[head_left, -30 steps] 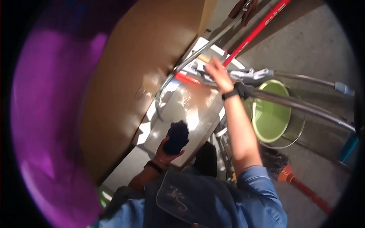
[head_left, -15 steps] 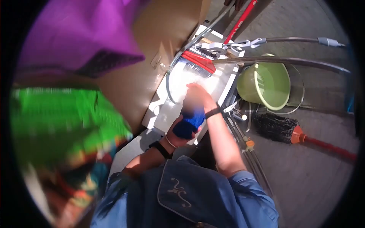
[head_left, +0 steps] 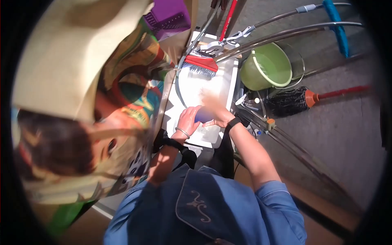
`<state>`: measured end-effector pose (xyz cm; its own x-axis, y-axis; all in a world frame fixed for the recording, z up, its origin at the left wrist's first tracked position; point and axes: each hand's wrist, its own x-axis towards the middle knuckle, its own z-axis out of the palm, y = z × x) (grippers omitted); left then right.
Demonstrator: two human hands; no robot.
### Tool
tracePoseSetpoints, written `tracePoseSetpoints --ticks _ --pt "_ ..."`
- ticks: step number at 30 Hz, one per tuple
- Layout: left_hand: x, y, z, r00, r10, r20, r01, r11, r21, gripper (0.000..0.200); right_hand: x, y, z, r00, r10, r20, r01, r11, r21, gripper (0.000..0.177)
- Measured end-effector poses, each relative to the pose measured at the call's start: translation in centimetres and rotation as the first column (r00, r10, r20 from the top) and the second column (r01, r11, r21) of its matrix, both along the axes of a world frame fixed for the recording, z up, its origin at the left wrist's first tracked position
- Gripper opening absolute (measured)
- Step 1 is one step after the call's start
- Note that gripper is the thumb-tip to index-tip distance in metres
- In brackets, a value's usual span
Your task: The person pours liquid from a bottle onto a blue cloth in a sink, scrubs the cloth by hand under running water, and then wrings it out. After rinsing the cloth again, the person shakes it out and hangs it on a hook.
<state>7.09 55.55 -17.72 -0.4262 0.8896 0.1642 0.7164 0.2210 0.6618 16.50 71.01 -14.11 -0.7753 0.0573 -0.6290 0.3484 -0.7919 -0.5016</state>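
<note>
Over the white basin (head_left: 216, 134), both hands are close together around a blue, soft-looking bundle (head_left: 201, 116), mostly covered by the fingers. My left hand (head_left: 188, 122) is closed against its left side, fingers pointing up. From the right, my right hand (head_left: 220, 116) grips the bundle; its upper part is smeared, and a thumb shows below. A red broom head (head_left: 202, 63) with grey bristles lies across the basin's far end. A grey hose (head_left: 178, 83) curves down along the basin's left side.
Right of the basin stand a green bucket (head_left: 261, 75) and a black mop (head_left: 288, 102) with a red handle. Metal poles (head_left: 302, 151) slant at lower right. A large printed bag (head_left: 122, 134) and a purple perforated container (head_left: 169, 18) crowd the left.
The view has shifted, bringing the printed bag further in on the left. My left hand has come up from beneath the blue bundle to its side; less of the bundle shows.
</note>
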Motion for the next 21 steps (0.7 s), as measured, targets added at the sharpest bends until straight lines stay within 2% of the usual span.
tracePoseSetpoints --ticks 1,2,3,4,5,6,7,8,9,10,11,13,14,16,17,18,19,20,21 --pt "-0.2 -0.6 -0.5 1.000 -0.018 0.018 0.018 1.000 0.003 0.064 0.3 -0.9 0.5 1.000 -0.016 -0.004 0.016 1.000 0.007 0.037" --pt "-0.3 -0.9 -0.1 0.999 -0.033 0.012 0.033 0.999 0.011 0.064 0.3 -1.6 1.0 0.999 -0.033 -0.014 0.036 0.977 0.210 0.034" --pt "-0.1 -1.5 0.3 0.998 0.051 0.047 -0.053 0.998 0.029 0.066 0.3 -2.3 1.7 0.999 -0.047 -0.023 0.053 0.913 0.404 0.031" --pt "0.1 -2.0 0.6 0.987 0.138 0.087 -0.142 0.989 0.045 0.069 0.5 -3.2 2.4 0.998 -0.054 -0.027 0.061 0.908 0.414 0.031" --pt "-0.2 -3.0 1.5 0.705 0.128 0.698 -0.129 0.990 -0.052 0.069 0.8 -4.3 3.7 0.993 0.052 -0.110 0.055 0.615 0.787 0.029" --pt "-0.9 -4.1 2.3 0.098 0.122 0.988 -0.054 0.992 -0.118 0.070 1.0 -5.4 4.9 0.973 0.188 -0.131 0.096 0.184 0.978 0.027" --pt "-1.6 -4.7 0.7 -0.201 -0.102 0.974 -0.048 0.994 0.094 0.066 1.3 -6.5 5.9 0.949 0.300 -0.102 0.091 0.051 0.995 0.028" --pt "-2.2 -5.0 -0.7 -0.473 -0.308 0.826 -0.102 0.950 0.296 0.063 1.8 -7.7 6.5 0.928 0.368 -0.051 0.072 -0.043 0.996 0.033" --pt "-1.9 -4.6 0.4 -0.454 -0.261 0.852 -0.216 0.960 0.179 0.064 2.1 -8.7 7.1 0.884 0.462 -0.069 0.142 -0.125 0.982 0.035" --pt "-1.8 -3.8 -2.3 -0.383 -0.222 0.897 -0.249 0.960 0.131 0.060 2.5 -9.6 7.8 0.830 0.554 -0.072 0.215 -0.197 0.957 0.036" --pt "-1.6 -3.0 -4.4 -0.311 -0.171 0.935 -0.282 0.956 0.081 0.056 2.6 -10.4 8.4 0.809 0.586 -0.038 0.208 -0.226 0.952 0.038" --pt "-2.0 -2.4 -0.5 -0.559 -0.185 0.809 -0.202 0.976 0.083 0.042 2.5 -11.7 9.7 0.795 0.606 -0.022 0.232 -0.271 0.934 0.036" --pt "-1.8 -1.9 0.2 -0.559 -0.194 0.806 -0.209 0.974 0.090 0.042 2.4 -11.5 9.4 0.791 0.611 -0.016 0.232 -0.276 0.933 0.036" --pt "-1.1 -1.3 0.9 -0.565 -0.359 0.743 -0.419 0.901 0.116 0.036 2.2 -10.2 8.5 0.922 0.357 -0.148 0.203 -0.122 0.972 0.029" --pt "-1.1 -0.9 1.2 -0.526 -0.411 0.744 -0.516 0.850 0.106 0.033 2.0 -9.7 10.1 0.961 0.183 -0.206 0.216 -0.036 0.976 0.021" --pt "-0.6 -0.5 1.5 -0.467 -0.439 0.768 -0.602 0.794 0.088 0.026 1.8 -8.4 8.9 0.954 -0.004 -0.301 0.296 0.182 0.938 0.016" --pt "0.0 0.1 2.5 -0.395 -0.518 0.758 -0.654 0.738 0.164 0.022 1.8 -7.8 9.7 0.947 -0.132 -0.292 0.311 0.155 0.938 0.015" --pt "0.7 0.4 3.6 -0.324 -0.587 0.742 -0.699 0.677 0.230 0.018 1.7 -5.8 7.7 0.928 -0.171 -0.332 0.366 0.246 0.898 0.016" --pt "1.0 0.3 5.8 -0.234 -0.537 0.810 -0.674 0.690 0.263 0.014 1.5 -5.1 8.0 0.910 -0.214 -0.355 0.407 0.310 0.859 0.017"
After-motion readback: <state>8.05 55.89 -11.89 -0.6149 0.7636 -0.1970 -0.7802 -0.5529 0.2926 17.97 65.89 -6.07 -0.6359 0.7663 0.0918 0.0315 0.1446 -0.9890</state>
